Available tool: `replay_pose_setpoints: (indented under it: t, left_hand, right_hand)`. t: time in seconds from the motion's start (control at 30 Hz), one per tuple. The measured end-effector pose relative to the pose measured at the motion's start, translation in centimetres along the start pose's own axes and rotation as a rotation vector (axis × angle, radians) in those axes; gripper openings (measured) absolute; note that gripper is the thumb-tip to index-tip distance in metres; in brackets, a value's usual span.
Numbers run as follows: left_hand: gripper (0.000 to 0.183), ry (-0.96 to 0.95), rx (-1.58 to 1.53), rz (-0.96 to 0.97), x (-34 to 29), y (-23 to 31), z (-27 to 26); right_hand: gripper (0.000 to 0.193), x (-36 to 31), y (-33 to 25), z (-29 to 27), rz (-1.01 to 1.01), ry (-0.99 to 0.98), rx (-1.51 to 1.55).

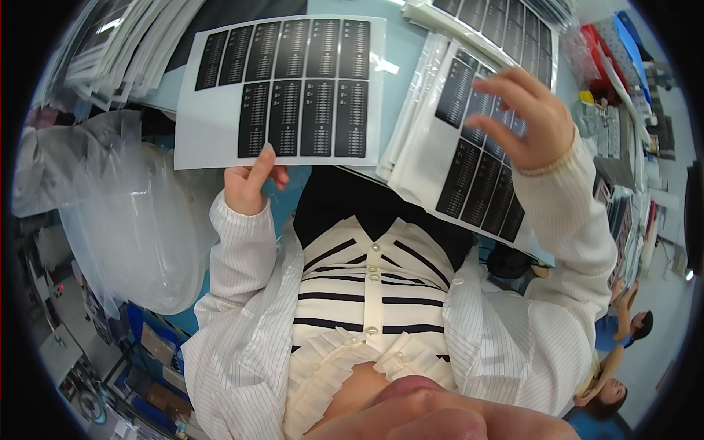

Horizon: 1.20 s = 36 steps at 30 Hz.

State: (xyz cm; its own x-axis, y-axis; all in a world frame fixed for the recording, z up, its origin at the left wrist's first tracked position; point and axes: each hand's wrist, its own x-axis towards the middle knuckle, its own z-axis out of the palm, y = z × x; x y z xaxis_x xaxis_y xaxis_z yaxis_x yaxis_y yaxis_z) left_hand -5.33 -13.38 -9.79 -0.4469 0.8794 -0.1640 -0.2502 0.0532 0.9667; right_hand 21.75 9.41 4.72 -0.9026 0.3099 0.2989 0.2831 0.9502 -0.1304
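At the near edge of the table, my left hand [248, 187] grips a white sheet of black labels [209, 128] by its lower edge, thumb on top and fingers underneath. The labels are dark upright rectangles in two rows, and the lower left corner of the sheet is bare white. My right hand [539, 125] is over a pile of similar label sheets [418, 165] to the right, its thumb and fingers apart and nothing visible between them. Whether a fingertip touches the top sheet, I cannot tell. Part of that pile is hidden behind the hand.
Another stack of label sheets [499, 26] lies at the far right. Layered pale sheets [121, 55] stand at the far left of the table [400, 92]. A large clear plastic bag [139, 220] bulges beside my left arm. Other people [605, 389] are off to the right.
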Motion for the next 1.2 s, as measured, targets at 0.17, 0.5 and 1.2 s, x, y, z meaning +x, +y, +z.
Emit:
replay_pose_setpoints:
  t: [0.17, 0.5, 1.2]
  left_hand:
    - [0.017, -0.037, -0.064, -0.086, 0.2, -0.2, 1.0]
    - [0.031, 0.014, -0.272, -0.137, 0.2, 0.7, -0.1]
    - [0.043, -0.061, -0.493, -0.158, -2.5, 4.3, 1.1]
  right_hand:
    - [0.03, -9.1, 0.6, -0.8, 0.255, -0.047, 0.001]
    - [0.042, -18.5, 3.9, -1.2, 1.239, 0.279, 0.957]
    - [0.028, -19.0, 7.7, 0.0, 1.346, 0.135, 0.942]
